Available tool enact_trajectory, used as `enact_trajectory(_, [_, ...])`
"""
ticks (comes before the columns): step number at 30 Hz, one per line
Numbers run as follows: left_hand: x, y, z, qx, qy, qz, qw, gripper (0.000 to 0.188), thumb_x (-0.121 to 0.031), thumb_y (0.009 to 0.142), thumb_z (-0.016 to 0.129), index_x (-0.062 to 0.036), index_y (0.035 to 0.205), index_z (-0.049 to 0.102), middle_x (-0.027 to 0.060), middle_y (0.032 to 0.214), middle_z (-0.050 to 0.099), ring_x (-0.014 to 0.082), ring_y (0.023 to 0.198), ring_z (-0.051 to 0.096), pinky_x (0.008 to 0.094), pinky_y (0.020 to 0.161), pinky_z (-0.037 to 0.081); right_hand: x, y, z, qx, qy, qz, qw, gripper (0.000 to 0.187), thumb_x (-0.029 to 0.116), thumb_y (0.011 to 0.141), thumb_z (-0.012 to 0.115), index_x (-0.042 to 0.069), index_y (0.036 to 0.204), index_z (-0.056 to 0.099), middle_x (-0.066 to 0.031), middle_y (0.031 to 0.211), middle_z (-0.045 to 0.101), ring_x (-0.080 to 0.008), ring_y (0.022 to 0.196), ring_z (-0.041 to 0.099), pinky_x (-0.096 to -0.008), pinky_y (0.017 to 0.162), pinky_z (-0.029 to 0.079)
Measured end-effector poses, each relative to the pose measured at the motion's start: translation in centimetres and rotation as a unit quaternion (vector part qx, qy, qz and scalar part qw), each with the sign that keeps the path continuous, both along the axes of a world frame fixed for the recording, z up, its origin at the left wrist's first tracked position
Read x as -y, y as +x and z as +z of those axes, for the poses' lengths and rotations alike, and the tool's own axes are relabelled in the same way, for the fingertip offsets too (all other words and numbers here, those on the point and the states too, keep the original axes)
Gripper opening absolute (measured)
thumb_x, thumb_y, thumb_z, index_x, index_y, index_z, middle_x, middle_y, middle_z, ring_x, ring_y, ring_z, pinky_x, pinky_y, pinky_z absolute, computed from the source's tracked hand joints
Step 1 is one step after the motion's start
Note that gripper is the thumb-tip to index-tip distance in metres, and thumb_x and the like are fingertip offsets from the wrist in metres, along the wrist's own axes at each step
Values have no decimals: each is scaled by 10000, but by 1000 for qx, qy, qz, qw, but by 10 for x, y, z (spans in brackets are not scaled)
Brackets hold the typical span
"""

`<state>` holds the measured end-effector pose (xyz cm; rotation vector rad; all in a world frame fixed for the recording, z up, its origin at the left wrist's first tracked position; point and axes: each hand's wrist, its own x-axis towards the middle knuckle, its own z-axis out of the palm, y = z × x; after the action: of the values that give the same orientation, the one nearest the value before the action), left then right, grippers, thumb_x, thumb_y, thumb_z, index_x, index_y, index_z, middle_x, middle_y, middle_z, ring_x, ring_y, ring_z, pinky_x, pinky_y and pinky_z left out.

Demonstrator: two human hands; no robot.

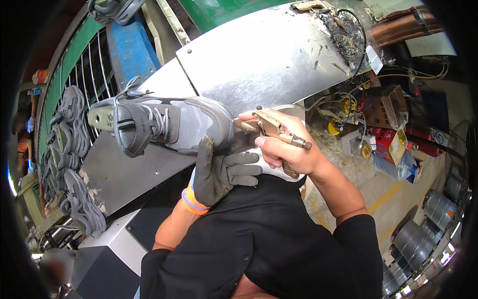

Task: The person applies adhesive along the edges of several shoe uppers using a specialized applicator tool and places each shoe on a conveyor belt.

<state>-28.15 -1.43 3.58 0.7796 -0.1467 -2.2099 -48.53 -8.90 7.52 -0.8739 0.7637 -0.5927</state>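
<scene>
— Black sleeves [279, 239] fill the bottom of the view, closest to the lens, both forearms rising from them. What is the left hand doing?

— Left hand [219, 172] wears a dark grey work glove with an orange cuff. It is closed around the underside of a grey sneaker [169, 124] near the toe, fingers curled beneath, thumb up against the side.

— And the right hand?

— Right hand [286, 149] is bare, clamped around a tan pistol-shaped tool [274, 129] with a metal fitting sticking out at its rear. Its nozzle end points at the toe of the shoe; whether the tip touches the shoe I cannot tell.

— So the two hands are close?

— Nearly touching, just at the toe end of the shoe.

— Where does the shoe sit?

— Held in the air on its side over a slanted steel plate [259, 60], heel and collar pointing to the person's left, laces visible, with a greenish last showing in the opening.

— What lies farther out?

— To the left, a curved wire rack [94, 65] carries more grey sneakers [74, 124] in a row, and another person's hand shows at the far left edge. To the right, tangled wires [348, 104], cardboard boxes and red packages sit on a dusty floor, with metal cylinders [438, 209] lined along the rim.
</scene>
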Motion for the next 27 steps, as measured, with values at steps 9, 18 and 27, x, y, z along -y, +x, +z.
enact_trajectory(9, [37, -19, 4, 14, -31, 37, 999, 830, -720, 925, 271, -48, 1394, 403, 163, 1307, 556, 266, 1140, 595, 394, 985, 470, -13, 16, -11, -97, -187, -85, 974, 471, 52, 836, 577, -26, 1294, 504, -49, 885, 625, -33, 579, 466, -198, 557, 407])
enact_trajectory(18, [66, -9, -36, 38, -214, 51, 975, 528, -493, 1011, 359, -51, 1269, 490, 75, 1146, 588, 158, 1033, 576, 316, 868, 490, -9, 38, -50, -150, -335, -123, 922, 473, 17, 822, 582, -21, 1290, 522, -106, 866, 684, -77, 598, 601, -229, 572, 473])
enact_trajectory(27, [40, 153, 117, 601, -427, -199, 645, 943, -236, 672, 857, 33, 1427, 359, 169, 1332, 549, 256, 1224, 531, 352, 1036, 397, 73, -52, -66, -69, -233, -310, 919, 477, 162, 880, 569, -119, 1260, 505, -74, 712, 629, -141, 612, 626, -254, 554, 498])
